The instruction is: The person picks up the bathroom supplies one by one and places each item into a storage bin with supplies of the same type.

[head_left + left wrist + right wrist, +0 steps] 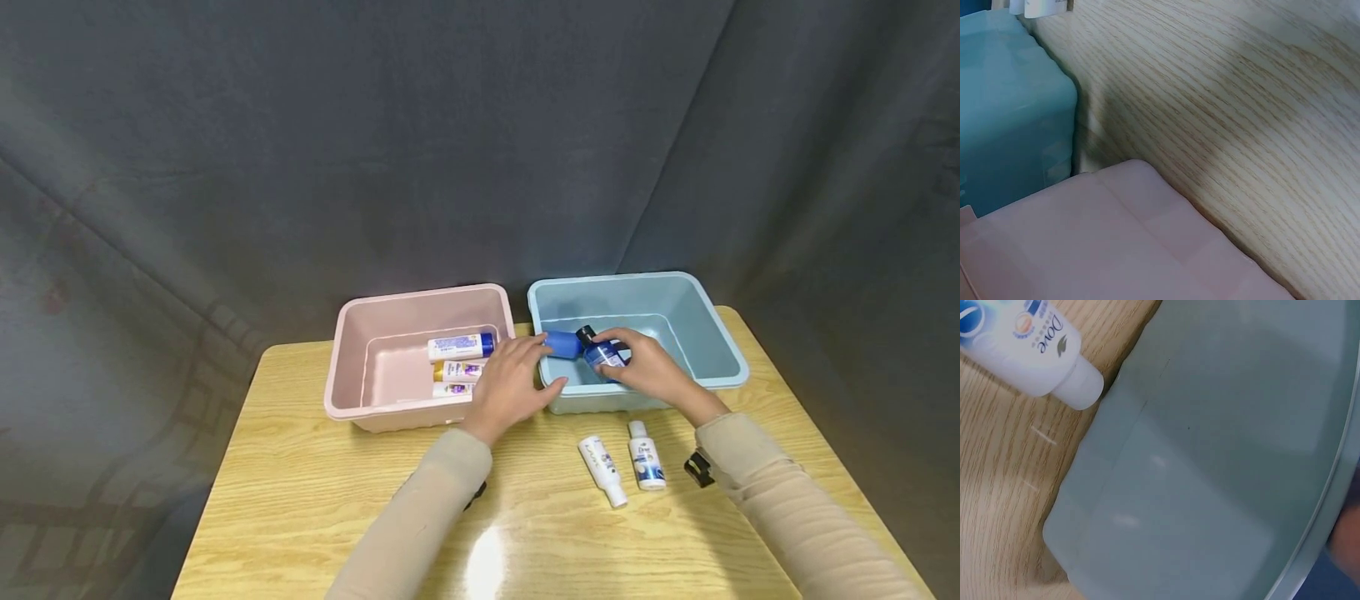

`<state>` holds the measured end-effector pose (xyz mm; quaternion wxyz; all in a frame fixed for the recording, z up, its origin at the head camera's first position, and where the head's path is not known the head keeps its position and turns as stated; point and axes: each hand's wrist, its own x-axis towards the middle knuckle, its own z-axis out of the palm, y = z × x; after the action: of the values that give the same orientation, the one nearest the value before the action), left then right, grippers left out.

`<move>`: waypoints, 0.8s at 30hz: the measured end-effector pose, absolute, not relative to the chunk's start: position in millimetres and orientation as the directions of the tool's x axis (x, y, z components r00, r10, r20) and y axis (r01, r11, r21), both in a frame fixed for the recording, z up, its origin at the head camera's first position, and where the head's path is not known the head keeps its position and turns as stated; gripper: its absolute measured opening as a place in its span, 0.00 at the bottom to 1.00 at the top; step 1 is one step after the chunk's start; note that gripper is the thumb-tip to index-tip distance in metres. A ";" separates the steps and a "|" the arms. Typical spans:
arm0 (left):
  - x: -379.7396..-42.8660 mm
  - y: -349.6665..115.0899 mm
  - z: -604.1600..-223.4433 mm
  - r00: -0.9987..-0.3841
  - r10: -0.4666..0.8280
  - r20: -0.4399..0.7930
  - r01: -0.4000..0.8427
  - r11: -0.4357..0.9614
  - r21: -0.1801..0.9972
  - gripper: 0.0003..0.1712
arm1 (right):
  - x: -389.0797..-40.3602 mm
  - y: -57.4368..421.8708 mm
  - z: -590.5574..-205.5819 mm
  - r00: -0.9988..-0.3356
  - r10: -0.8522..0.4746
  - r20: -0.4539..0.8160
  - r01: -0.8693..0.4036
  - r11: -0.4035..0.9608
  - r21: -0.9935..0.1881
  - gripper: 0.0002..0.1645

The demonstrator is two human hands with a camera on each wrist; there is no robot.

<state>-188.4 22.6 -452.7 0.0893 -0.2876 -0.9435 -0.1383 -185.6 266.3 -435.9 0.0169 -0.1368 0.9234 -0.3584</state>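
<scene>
My right hand (642, 364) holds a dark blue bottle with a black cap (603, 357) between thumb and fingers, inside the blue bin (697, 375). In the right wrist view only a blurred bit of that hand (1346, 540) shows beyond the bin's rim. A bright blue item (561, 344) lies at the bin's left end, beside the black cap. My left hand (510, 387) reaches over the gap between the bins, thumb spread, fingertips right at the blue item's left end. That hand is outside the left wrist view.
Left of the blue bin stands a pink bin (348, 367) with several white bottles and tubes (455, 347). In front of the blue bin, a white Dove bottle (647, 457) and another white bottle (602, 471) lie on the wooden table (285, 500). Grey curtain (420, 167) hangs behind.
</scene>
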 end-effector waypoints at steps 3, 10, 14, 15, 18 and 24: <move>-189.8 23.5 -453.8 -0.814 0.521 0.256 0.571 0.797 0.197 0.32 | -186.3 266.0 -437.1 -0.961 -0.271 0.050 -0.235 0.711 -0.663 0.27; -189.6 23.3 -454.6 -0.821 0.514 0.246 0.562 0.805 0.192 0.32 | -187.9 264.5 -439.9 -0.956 -0.293 0.008 -0.225 0.713 -0.664 0.27; -189.3 24.0 -454.5 -0.818 0.517 0.253 0.566 0.803 0.188 0.33 | -188.5 265.0 -441.6 -0.955 -0.296 -0.008 -0.217 0.717 -0.662 0.27; -189.1 24.2 -454.5 -0.817 0.518 0.253 0.567 0.802 0.188 0.33 | -188.3 265.2 -441.7 -0.954 -0.298 -0.011 -0.217 0.719 -0.660 0.27; -188.6 24.5 -454.6 -0.816 0.520 0.252 0.569 0.799 0.195 0.33 | -187.8 265.9 -440.8 -0.955 -0.298 -0.010 -0.213 0.706 -0.675 0.25; -188.7 24.2 -455.4 -0.819 0.513 0.257 0.564 0.801 0.201 0.32 | -187.7 265.2 -433.7 -0.962 -0.272 0.019 -0.202 0.663 -0.721 0.19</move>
<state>-188.7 24.2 -455.4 0.0952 -0.2853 -0.9441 -0.1352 -187.7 265.2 -433.7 0.0451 -0.1303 0.9107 -0.3893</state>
